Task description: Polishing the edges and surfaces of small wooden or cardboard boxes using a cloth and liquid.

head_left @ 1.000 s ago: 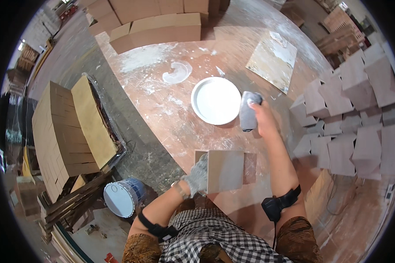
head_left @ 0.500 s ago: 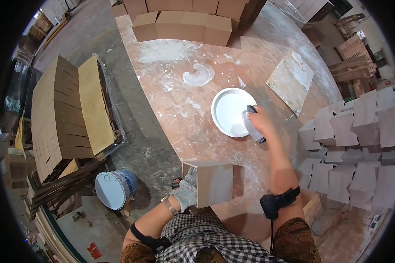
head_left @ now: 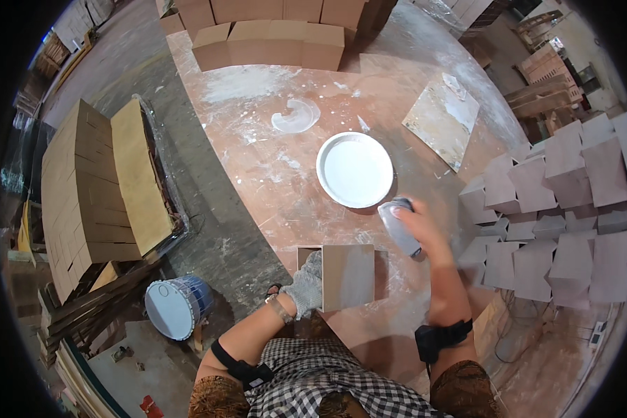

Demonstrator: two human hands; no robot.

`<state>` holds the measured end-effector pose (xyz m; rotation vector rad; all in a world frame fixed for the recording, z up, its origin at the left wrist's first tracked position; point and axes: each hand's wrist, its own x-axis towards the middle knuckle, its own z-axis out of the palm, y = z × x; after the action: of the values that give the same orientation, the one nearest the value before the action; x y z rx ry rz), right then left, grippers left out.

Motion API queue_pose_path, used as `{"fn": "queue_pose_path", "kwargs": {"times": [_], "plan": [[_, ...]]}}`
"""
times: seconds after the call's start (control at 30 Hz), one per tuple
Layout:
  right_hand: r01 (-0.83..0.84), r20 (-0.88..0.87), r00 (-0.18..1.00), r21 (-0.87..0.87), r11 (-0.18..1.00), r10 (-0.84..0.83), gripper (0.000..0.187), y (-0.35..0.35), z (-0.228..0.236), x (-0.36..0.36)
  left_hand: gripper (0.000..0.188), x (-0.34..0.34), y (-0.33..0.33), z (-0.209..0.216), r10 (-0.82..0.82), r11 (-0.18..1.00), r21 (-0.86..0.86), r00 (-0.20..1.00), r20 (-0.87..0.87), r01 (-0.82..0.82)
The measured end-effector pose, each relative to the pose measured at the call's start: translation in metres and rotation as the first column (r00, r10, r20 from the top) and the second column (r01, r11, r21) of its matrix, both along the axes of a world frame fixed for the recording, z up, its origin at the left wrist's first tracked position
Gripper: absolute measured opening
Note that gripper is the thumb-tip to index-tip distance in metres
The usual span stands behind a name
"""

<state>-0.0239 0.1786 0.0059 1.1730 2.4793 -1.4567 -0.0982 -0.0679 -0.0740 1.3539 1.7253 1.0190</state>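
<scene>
My left hand (head_left: 305, 287), in a grey knitted glove, grips an open-ended box (head_left: 348, 277) by its left side. Some of its fingers are hidden inside the box. The box's tan upper panel bears a grey-white smear. In my bare right hand (head_left: 423, 221) is a flat, pale grey spreader (head_left: 398, 227) with a dark edge, fingers wrapped around its upper end. This spreader is over the tabletop, between the box and a round white dish (head_left: 320, 171). Smooth white paste or paint lies in the dish.
The worktable (head_left: 285, 202) is streaked with white. A stained board (head_left: 442, 118) lies at its far right, and cardboard boxes (head_left: 268, 43) line the back. Grey-white boxes (head_left: 529, 184) are stacked at right. A bucket (head_left: 171, 310) and a cardboard stack (head_left: 83, 188) stand at left.
My right hand has drawn the spreader off the dish's rim, toward me. My left hand has turned the box slightly, bringing its smeared panel more upward. The whole view has shifted a little.
</scene>
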Motion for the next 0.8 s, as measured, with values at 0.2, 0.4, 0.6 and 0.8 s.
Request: {"fn": "queue_pose_path", "kwargs": {"times": [0.2, 0.4, 0.6, 0.8], "plan": [[0.137, -0.356, 0.698, -0.785, 0.604, -0.621, 0.032, -0.016, -0.006, 0.076, 0.070, 0.011, 0.029, -0.023, -0.106, 0.987, 0.075, 0.918, -0.381, 0.145], [-0.135, -0.372, 0.912, 0.128, 0.983, 0.174, 0.019, -0.070, 0.019, 0.104, 0.066, 0.024, 0.073, 0.001, -0.280, 0.960, -0.075, 0.938, -0.204, 0.270], [-0.114, -0.128, 0.955, 0.676, 0.728, 0.269, 0.021, -0.086, 0.012, 0.092, 0.057, 0.027, 0.070, -0.012, -0.244, 0.961, 0.047, 0.913, -0.326, 0.273], [-0.077, -0.272, 0.909, 0.637, 0.767, 0.317, 0.020, -0.103, -0.012, 0.120, 0.053, 0.019, 0.062, -0.013, -0.280, 0.953, 0.015, 0.902, -0.330, 0.301]]}}
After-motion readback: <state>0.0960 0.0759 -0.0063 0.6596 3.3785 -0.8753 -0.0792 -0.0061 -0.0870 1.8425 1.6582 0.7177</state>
